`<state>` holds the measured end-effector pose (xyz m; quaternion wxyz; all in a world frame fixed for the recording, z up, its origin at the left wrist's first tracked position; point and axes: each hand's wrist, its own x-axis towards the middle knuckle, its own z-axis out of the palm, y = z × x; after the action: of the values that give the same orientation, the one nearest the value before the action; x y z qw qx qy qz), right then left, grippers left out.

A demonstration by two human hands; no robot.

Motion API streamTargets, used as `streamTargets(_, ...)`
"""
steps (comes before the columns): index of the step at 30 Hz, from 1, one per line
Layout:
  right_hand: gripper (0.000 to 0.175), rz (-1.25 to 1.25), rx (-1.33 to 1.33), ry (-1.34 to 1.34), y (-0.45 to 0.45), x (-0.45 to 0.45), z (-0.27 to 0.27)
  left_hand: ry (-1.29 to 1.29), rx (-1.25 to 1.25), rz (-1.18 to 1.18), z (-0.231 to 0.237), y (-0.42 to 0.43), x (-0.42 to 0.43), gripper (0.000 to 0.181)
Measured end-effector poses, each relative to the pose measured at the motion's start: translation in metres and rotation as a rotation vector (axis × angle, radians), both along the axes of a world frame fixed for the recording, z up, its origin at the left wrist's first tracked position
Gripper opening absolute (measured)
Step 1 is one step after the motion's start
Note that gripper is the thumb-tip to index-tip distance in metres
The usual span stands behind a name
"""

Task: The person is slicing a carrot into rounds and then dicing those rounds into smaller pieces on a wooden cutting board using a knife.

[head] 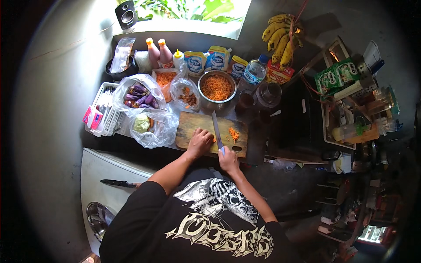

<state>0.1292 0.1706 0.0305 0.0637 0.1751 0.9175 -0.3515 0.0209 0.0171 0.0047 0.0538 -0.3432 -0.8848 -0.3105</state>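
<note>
My right hand (229, 160) grips the pale blue handle of a long kitchen knife (217, 130), its blade pointing away from me over a worn wooden cutting board (190, 122). Left of the blade, my left hand (200, 142) presses down on a piece of carrot (214, 140), mostly hidden under the fingers. A small heap of carrot strips (234, 134) lies on the board to the right of the knife. Behind the board stands a steel bowl (201, 95) filled with shredded carrot (216, 87).
Plastic bags hold purple eggplants (139, 95), a cabbage (142, 123) and carrot scraps (188, 98). A water bottle (254, 73) and glass jar (269, 93) stand right of the bowl. Bananas (279, 37) hang above. A black knife (116, 183) and steel bowl (98, 218) lie on the white surface at left.
</note>
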Motion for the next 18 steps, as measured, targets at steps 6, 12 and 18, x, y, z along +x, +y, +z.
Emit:
streamTargets(6, 0.035, 0.133, 0.157, -0.159, -0.005, -0.003, 0.025, 0.084, -0.005, -0.01, -0.005, -0.006, 0.006, 0.017)
streamTargets(12, 0.034, 0.136, 0.165, -0.124, -0.016, -0.004, 0.019, 0.062, -0.126, -0.028, -0.006, -0.007, 0.005, 0.021)
streamTargets(18, 0.034, 0.169, 0.206, -0.156, -0.024, -0.011, 0.029, 0.083, -0.207, -0.014, -0.014, -0.01, 0.005, 0.027)
